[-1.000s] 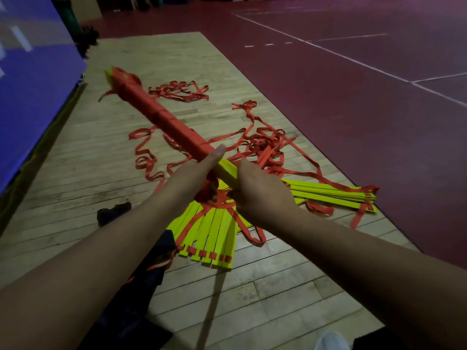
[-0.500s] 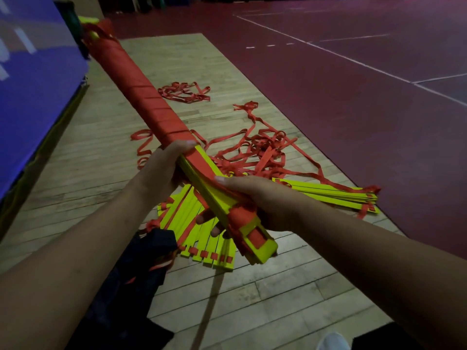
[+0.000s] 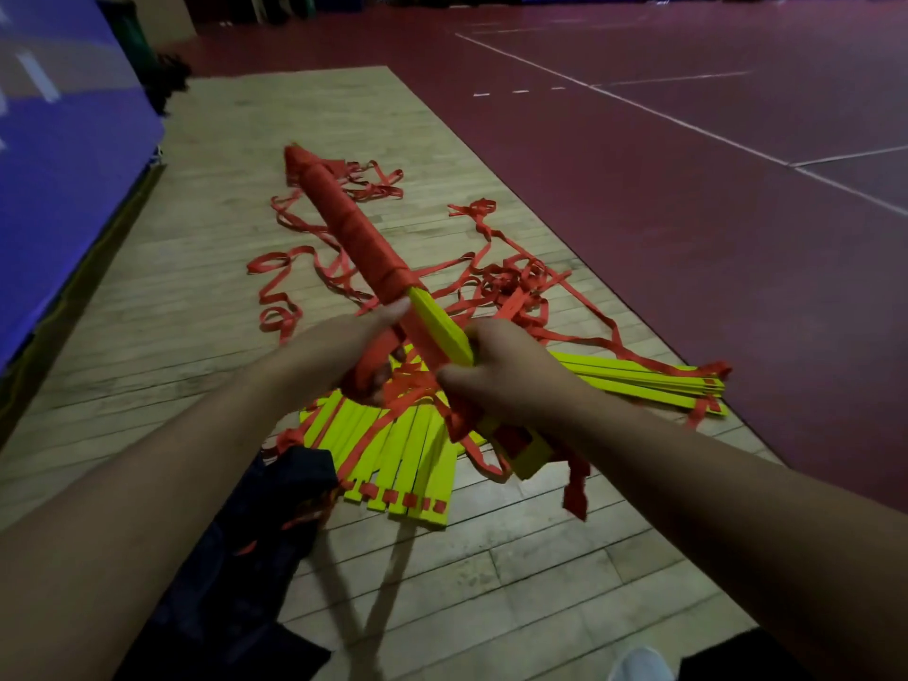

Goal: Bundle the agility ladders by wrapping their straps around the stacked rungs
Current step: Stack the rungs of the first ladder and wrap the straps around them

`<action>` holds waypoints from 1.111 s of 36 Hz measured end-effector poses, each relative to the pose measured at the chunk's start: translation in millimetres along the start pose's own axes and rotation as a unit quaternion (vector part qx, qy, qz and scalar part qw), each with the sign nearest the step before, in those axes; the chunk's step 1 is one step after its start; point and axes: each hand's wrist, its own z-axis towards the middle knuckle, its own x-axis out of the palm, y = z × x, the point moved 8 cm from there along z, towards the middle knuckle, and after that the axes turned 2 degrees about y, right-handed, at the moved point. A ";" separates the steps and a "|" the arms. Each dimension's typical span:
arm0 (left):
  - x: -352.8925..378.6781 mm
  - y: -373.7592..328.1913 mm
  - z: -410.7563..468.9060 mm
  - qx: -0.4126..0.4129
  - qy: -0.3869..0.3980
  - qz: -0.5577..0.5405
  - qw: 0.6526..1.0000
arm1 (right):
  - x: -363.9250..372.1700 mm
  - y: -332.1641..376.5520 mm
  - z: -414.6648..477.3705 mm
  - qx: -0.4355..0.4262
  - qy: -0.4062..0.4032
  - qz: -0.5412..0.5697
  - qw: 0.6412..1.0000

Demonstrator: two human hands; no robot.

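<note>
I hold a stack of yellow rungs (image 3: 437,331) in the air, pointing away and to the left. Red strap wrapping (image 3: 354,233) covers its far half; the near part shows bare yellow. My right hand (image 3: 501,371) grips the stack near its near end. My left hand (image 3: 344,351) holds the red strap (image 3: 378,356) against the stack's left side, just below the wrapped part. Below my hands, other yellow rungs (image 3: 393,449) lie fanned on the wooden floor, and a second stack (image 3: 643,380) lies to the right.
Loose red straps (image 3: 511,287) lie tangled across the wooden floor (image 3: 147,312) beyond my hands. A blue mat (image 3: 59,140) stands along the left. Dark cloth (image 3: 275,503) lies near my left forearm. Red sports flooring (image 3: 688,213) stretches to the right.
The bundle's far end has swung down and to the right. My left hand has brought the strap round the stack below the wrapping. My right hand has shifted its grip.
</note>
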 end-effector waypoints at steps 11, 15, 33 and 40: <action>-12.2 -19.0 0.6 0.114 -0.112 -0.190 0.969 | 8.2 25.7 -9.6 -0.094 -0.121 -0.185 0.971; -13.9 -29.4 -4.8 0.152 -0.032 -0.196 0.968 | 11.0 9.7 -3.7 0.008 0.032 0.120 0.992; -11.5 -40.3 -10.8 0.207 0.061 -0.257 0.942 | 36.1 3.7 -5.3 0.043 0.166 0.292 0.941; -9.1 -22.2 -0.4 0.097 0.018 -0.175 0.980 | 9.9 14.5 -2.0 0.010 0.021 0.115 0.993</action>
